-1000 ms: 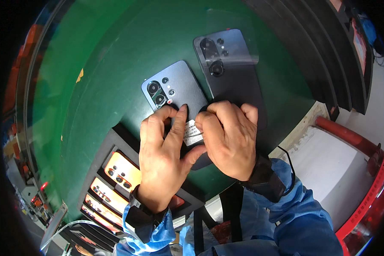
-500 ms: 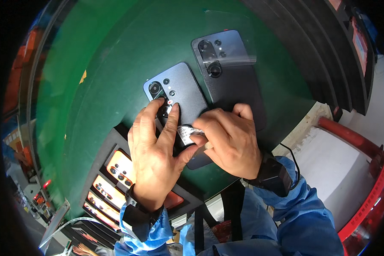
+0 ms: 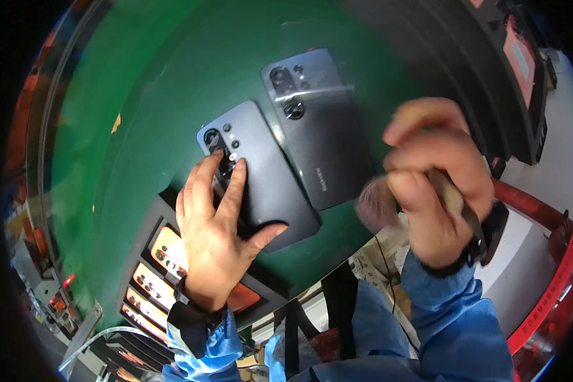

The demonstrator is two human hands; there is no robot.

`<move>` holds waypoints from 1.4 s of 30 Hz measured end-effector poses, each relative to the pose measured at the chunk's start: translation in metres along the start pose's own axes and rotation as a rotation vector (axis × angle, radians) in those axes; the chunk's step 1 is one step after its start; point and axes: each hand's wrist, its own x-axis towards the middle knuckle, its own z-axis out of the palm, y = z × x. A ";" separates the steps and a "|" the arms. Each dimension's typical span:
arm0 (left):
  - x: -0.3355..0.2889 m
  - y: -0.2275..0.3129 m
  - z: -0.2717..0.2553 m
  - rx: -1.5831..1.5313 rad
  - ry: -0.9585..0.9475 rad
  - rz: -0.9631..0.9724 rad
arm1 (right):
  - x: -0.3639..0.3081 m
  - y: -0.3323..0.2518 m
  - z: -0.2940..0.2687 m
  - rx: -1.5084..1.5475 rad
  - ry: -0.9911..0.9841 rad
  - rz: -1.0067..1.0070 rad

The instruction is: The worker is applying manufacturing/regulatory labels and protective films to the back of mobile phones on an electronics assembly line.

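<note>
Two dark blue-grey smartphones lie backs up, side by side. My left hand (image 3: 213, 235) rests on the nearer smartphone (image 3: 270, 184), fingers stretched out; two fingertips touch its camera area and the thumb lies on its lower back. Beyond it to the right is the second smartphone (image 3: 334, 143), with clear film (image 3: 318, 92) across its upper part. My right hand (image 3: 439, 184) is raised to the right of both, blurred, with curled fingers. A thin, streaked piece of label or film (image 3: 377, 205) hangs from its fingertips, smeared by motion.
The phones lie on a green work surface (image 3: 153, 140). At the near left, a black tray (image 3: 161, 210) holds several orange phones (image 3: 169, 248). Dark stepped trays (image 3: 452, 57) stand at the far right. A red curved rim (image 3: 551, 299) runs along the right side.
My right hand has lifted away from the nearer phone to the right; the white printed label has left that phone's lower back. My left hand stays on the phone.
</note>
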 end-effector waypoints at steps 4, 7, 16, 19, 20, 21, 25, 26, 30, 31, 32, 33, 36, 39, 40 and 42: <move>-0.002 0.001 -0.001 0.046 -0.056 -0.007 | -0.011 0.021 0.000 0.060 -0.069 0.328; -0.001 0.011 0.001 0.076 0.004 0.048 | -0.012 0.033 -0.006 -0.034 -0.136 0.406; -0.009 0.057 0.039 -0.043 0.058 0.274 | -0.009 0.061 -0.004 -0.075 -0.199 0.261; -0.011 0.058 0.040 0.008 0.052 0.223 | -0.005 0.061 -0.005 -0.072 -0.261 0.258; -0.010 0.058 0.041 0.013 0.057 0.227 | -0.005 0.062 -0.005 -0.082 -0.266 0.214; -0.010 0.058 0.042 0.017 0.062 0.230 | -0.004 0.063 -0.005 -0.093 -0.271 0.169; -0.010 0.060 0.040 0.071 0.089 0.224 | -0.001 0.064 -0.006 -0.064 -0.287 0.159; -0.011 0.060 0.041 0.099 0.102 0.224 | -0.001 0.063 -0.006 -0.074 -0.300 0.171; -0.011 0.059 0.042 0.134 0.112 0.220 | 0.000 0.064 -0.006 -0.081 -0.325 0.179; -0.011 0.059 0.042 0.133 0.114 0.219 | 0.001 0.064 -0.006 -0.083 -0.326 0.178; -0.011 0.059 0.042 0.129 0.112 0.222 | 0.001 0.064 -0.007 -0.082 -0.327 0.173; -0.011 0.059 0.042 0.125 0.109 0.224 | 0.001 0.064 -0.007 -0.081 -0.327 0.168; -0.011 0.060 0.041 0.147 0.118 0.183 | 0.001 0.065 -0.006 -0.096 -0.334 0.164; -0.011 0.061 0.042 0.137 0.125 0.181 | -0.002 0.069 -0.004 -0.086 -0.291 0.151; -0.011 0.061 0.042 0.138 0.127 0.181 | -0.002 0.069 -0.004 -0.086 -0.290 0.149; -0.011 0.061 0.043 0.120 0.117 0.182 | -0.002 0.069 -0.005 -0.062 -0.290 0.160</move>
